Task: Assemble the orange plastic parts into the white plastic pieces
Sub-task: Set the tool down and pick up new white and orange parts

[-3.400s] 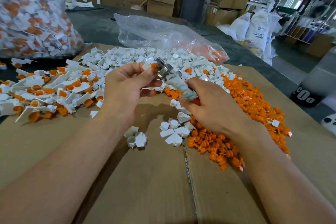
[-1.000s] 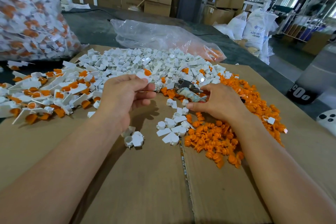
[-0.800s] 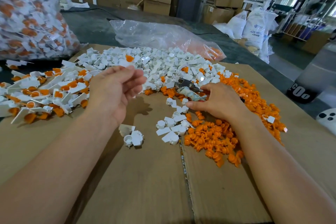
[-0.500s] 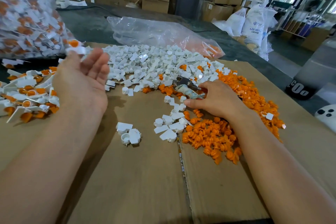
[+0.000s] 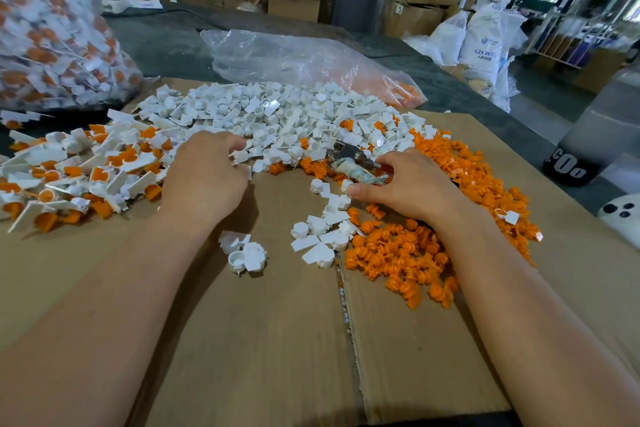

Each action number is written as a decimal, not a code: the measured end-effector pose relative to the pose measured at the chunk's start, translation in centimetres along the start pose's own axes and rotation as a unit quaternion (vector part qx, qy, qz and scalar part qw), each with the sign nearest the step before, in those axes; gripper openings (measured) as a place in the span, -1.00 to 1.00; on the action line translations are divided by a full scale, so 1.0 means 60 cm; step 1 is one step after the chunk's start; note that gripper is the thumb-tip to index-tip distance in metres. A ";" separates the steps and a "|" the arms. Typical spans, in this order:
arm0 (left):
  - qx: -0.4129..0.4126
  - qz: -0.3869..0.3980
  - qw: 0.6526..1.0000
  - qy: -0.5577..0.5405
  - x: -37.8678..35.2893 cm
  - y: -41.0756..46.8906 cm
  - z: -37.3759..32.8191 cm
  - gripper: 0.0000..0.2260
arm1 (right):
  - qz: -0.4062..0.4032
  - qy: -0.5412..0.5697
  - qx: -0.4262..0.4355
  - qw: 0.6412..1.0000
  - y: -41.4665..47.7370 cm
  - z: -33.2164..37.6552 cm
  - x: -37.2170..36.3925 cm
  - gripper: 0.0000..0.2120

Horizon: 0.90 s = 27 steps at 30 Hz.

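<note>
Far-left bag: a bulging clear plastic bag point(image 5: 52, 28) packed with white-and-orange pieces stands at the back left.
Assembled heap: flat white plastic pieces with orange inserts point(image 5: 69, 170) lie piled on the left of the brown cardboard sheet point(image 5: 259, 340).
Left hand: the left hand point(image 5: 204, 177) lies palm down at the near edge of the white pile, with its fingers curled onto the pieces. It cannot be told whether it pinches one.
Loose cluster: a few white pieces point(image 5: 246, 253) lie on bare cardboard between the forearms.
White pile: the small white plastic pieces point(image 5: 277, 114) are heaped across the middle of the cardboard, beyond both hands.
Crumpled bag: a slack clear plastic bag point(image 5: 294, 59) lies behind the white pile, with orange showing at its right end.
Tool: a metal tool with a tape-wrapped handle point(image 5: 356, 170) rests where the white and orange piles meet.
Right hand: the right hand point(image 5: 412, 187) grips the tool's handle between thumb and curled fingers and rests on the orange parts.
Orange pile: the small orange plastic parts point(image 5: 467, 191) spread along the right side and under the right wrist.
Sacks: white printed sacks point(image 5: 485, 38) stand at the back right.
</note>
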<state>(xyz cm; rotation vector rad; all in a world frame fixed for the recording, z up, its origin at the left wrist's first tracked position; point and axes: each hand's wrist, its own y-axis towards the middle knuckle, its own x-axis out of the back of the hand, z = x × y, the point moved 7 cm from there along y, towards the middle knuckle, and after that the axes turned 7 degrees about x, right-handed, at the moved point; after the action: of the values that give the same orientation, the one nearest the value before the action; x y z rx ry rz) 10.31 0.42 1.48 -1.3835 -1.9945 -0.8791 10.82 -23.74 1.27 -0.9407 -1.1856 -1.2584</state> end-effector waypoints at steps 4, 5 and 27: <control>-0.005 0.044 0.993 0.107 -0.019 0.002 -0.002 -0.69 | -0.001 -0.001 0.000 1.000 0.000 0.001 0.000 -0.21; -0.009 0.042 0.992 0.118 -0.020 0.001 -0.003 -0.71 | 0.001 -0.005 0.001 1.000 -0.001 0.002 -0.001 -0.21; 0.129 0.198 0.866 -0.440 -0.028 -0.034 -0.023 -0.95 | -0.044 0.103 0.124 0.986 -0.041 0.080 0.047 -0.85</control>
<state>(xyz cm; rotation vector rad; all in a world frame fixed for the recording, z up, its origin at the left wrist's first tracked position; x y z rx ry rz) 9.02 -2.15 0.71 -2.1452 -2.1553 0.2872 7.59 -19.88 4.67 -0.5669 -1.1970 -1.2132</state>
